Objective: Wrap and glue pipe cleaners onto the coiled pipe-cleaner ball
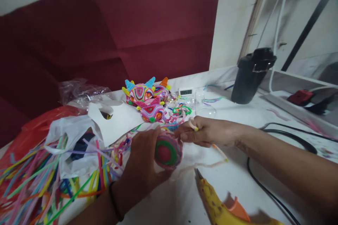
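Note:
A round craft piece [166, 152] coiled from fuzzy pipe cleaners shows a red centre, a green ring and a pinkish outer edge. My left hand [144, 156] wraps around its left side and holds it up over the white table. At its upper right edge, the fingers of my right hand [202, 132] are pinched together. A pale pipe cleaner [192, 124] with a yellow end pokes out between those fingers. Below that hand a cream and orange strand [220, 153] bends down to the tabletop. The right fingertips are partly hidden behind the round piece.
A yellow glue gun [215, 200] points its nozzle toward the round piece. Loose pipe cleaners [34, 182] spread at left beside a white plastic bag [71, 130]. Colourful horned animal heads [139, 93], a small digital display [186, 92], a black tumbler [250, 77] and black cables [290, 137] lie beyond.

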